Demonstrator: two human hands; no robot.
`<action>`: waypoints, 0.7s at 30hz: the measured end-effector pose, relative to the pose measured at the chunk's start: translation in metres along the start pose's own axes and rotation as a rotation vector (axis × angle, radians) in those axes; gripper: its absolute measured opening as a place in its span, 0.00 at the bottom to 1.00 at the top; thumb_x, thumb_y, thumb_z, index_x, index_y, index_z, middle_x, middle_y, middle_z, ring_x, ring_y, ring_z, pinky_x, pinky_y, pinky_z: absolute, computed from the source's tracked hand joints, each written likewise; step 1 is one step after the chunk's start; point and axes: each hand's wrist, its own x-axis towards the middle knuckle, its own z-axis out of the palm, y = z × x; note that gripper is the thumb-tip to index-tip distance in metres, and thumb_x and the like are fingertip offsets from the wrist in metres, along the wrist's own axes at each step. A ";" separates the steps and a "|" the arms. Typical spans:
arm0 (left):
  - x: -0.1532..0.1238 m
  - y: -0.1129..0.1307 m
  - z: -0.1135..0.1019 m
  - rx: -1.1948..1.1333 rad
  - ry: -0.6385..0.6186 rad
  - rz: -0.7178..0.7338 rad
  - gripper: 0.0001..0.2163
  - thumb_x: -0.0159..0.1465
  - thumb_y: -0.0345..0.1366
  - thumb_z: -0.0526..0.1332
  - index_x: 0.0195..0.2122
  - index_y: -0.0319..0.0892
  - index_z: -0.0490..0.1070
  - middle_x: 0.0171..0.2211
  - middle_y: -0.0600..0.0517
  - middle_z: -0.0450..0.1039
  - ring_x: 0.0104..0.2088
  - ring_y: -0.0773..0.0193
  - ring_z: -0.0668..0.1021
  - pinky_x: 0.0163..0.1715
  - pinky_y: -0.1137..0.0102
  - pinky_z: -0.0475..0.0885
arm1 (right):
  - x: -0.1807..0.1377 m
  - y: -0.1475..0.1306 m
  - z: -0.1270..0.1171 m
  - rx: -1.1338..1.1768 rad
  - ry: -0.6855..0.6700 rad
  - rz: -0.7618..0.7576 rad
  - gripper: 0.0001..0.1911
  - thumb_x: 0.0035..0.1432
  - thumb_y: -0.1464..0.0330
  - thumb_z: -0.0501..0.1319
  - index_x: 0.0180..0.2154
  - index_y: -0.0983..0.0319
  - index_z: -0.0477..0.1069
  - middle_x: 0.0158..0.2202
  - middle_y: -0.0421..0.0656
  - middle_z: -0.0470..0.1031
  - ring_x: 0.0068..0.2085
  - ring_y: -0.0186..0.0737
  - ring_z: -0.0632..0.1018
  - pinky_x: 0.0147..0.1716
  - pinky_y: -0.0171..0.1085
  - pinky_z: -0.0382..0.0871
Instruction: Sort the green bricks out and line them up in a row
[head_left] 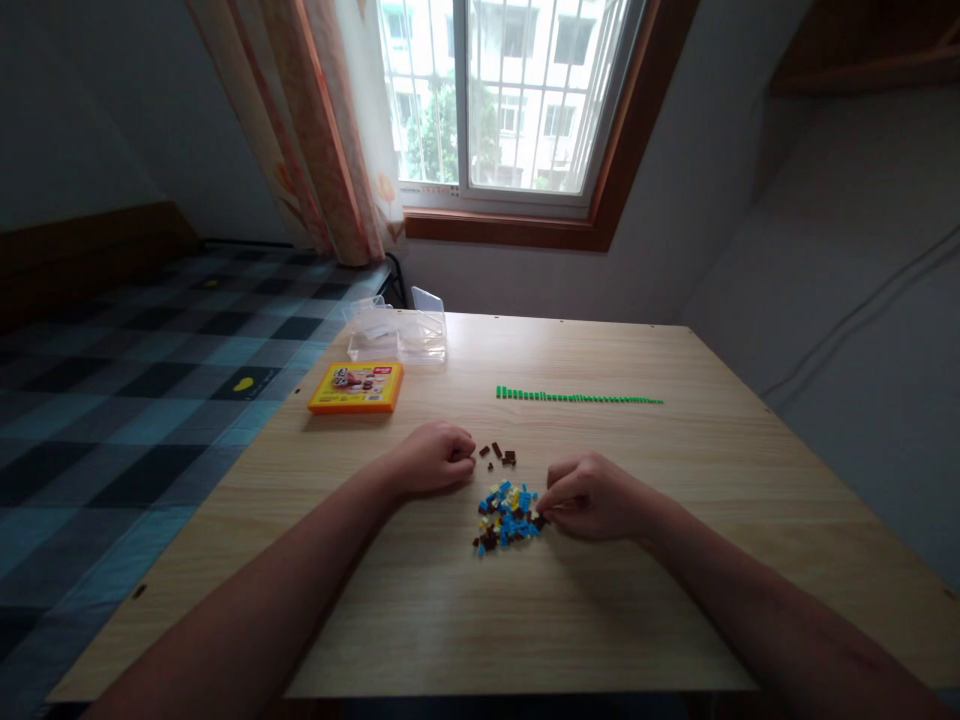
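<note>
My left hand rests on the counter curled into a loose fist, fingers drawn together; whether it holds a piece inside I cannot tell from here. Just to its right lies a small scatter of brown bricks, apart from my knuckles. My right hand sits at the right edge of the mixed pile of bricks, blue, yellow, white and brown all heaped together, with my thumb and forefinger pinched together against the pile's edge, probably on a tiny dark piece, though it is too small to be sure. The pile lies between my two hands, nearer the right one. Farther back on the counter runs a long straight row of green bricks. At the far left sits a flat yellow box, and just behind it a clear plastic container near the counter's edge, beside the checked bed.
</note>
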 end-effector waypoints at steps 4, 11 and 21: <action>0.000 0.001 0.000 -0.003 0.006 -0.001 0.13 0.55 0.31 0.55 0.18 0.42 0.51 0.19 0.56 0.60 0.23 0.68 0.61 0.26 0.71 0.55 | 0.001 0.002 0.001 -0.046 0.001 -0.005 0.08 0.56 0.71 0.61 0.34 0.59 0.81 0.25 0.40 0.74 0.23 0.29 0.71 0.24 0.30 0.61; -0.001 0.000 0.000 -0.002 0.008 -0.003 0.13 0.55 0.32 0.55 0.18 0.42 0.52 0.19 0.56 0.61 0.23 0.68 0.60 0.25 0.71 0.54 | 0.001 0.001 0.000 -0.086 0.000 0.023 0.08 0.57 0.71 0.61 0.32 0.60 0.80 0.25 0.40 0.73 0.23 0.29 0.70 0.24 0.29 0.61; 0.000 -0.002 0.001 -0.007 0.005 -0.005 0.13 0.55 0.32 0.56 0.17 0.42 0.52 0.19 0.57 0.60 0.22 0.69 0.59 0.25 0.71 0.54 | 0.006 0.013 -0.002 -0.303 0.218 0.153 0.09 0.61 0.70 0.59 0.35 0.60 0.79 0.31 0.43 0.77 0.29 0.33 0.74 0.30 0.31 0.64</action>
